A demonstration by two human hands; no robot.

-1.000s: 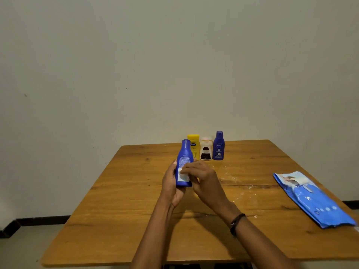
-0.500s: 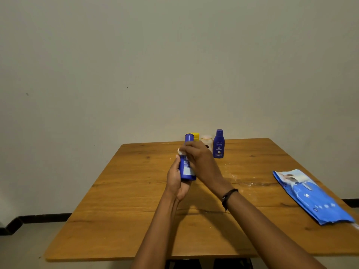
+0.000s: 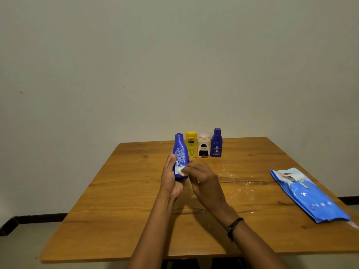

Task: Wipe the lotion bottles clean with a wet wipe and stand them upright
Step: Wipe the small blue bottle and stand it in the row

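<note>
My left hand [image 3: 171, 177] grips a blue lotion bottle [image 3: 180, 152] upright above the table, back label facing me. My right hand [image 3: 204, 181] presses a small white wet wipe [image 3: 183, 172] against the bottle's lower part. Behind them, three bottles stand upright in a row near the table's far edge: a yellow bottle [image 3: 191, 147], a white bottle with a dark label [image 3: 204, 147] and a second blue bottle [image 3: 216, 143].
A blue wet wipe pack [image 3: 310, 197] lies at the right side of the wooden table [image 3: 116, 210], its flap open. White smears and specks [image 3: 231, 175] mark the wood right of my hands. A plain wall stands behind the table.
My right hand slid with the wipe up to the bottle's cap, then back down to its lower part. The left hand kept hold of the bottle.
</note>
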